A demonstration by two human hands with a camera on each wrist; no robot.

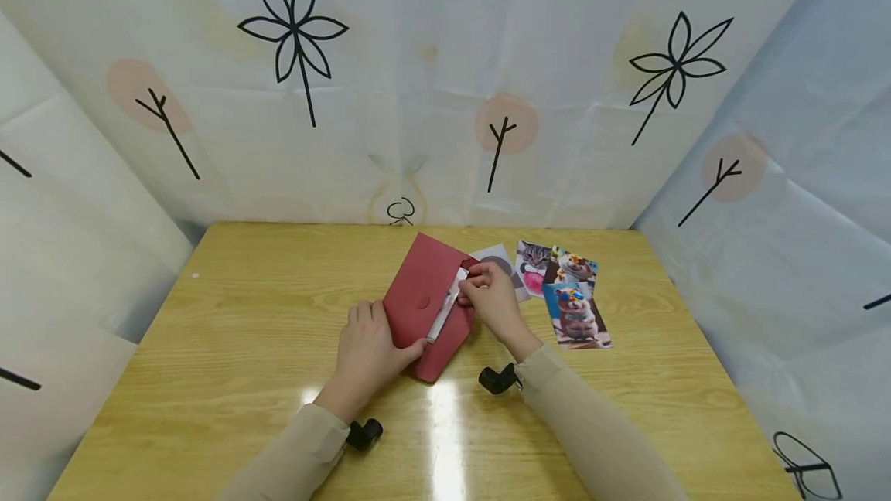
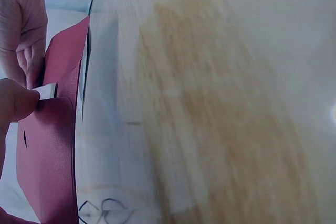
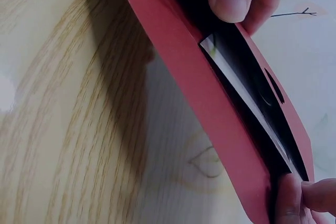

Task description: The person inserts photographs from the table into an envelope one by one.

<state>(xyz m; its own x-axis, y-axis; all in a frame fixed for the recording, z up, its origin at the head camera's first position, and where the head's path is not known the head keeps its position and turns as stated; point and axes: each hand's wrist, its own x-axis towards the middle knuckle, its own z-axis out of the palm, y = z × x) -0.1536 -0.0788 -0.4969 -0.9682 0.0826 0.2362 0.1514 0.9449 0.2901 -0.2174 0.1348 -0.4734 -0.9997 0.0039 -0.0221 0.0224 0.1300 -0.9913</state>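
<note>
A red paper envelope [image 1: 421, 273] is tilted over the middle of the wooden table. My left hand [image 1: 369, 342] grips its lower left side, thumb on the front by the opening. A pale, glossy card [image 1: 445, 309] sits in the envelope's opening, its long edge sticking out. At the card's upper end in the head view, my right hand [image 1: 493, 300] pinches it between thumb and fingers. In the right wrist view the card [image 3: 241, 90] lies within the dark pocket, its far corner showing. The left wrist view shows the left thumb [image 2: 18, 100] against the card's end.
To the right of the envelope lie several photo cards: a cat with something pink [image 1: 533, 265], a small animal with flowers [image 1: 576, 263], and a hamster in blue goggles [image 1: 579, 317]. A grey-white card [image 1: 497, 255] is partly behind the right hand. Patterned cloth [image 1: 404, 99] encloses the table.
</note>
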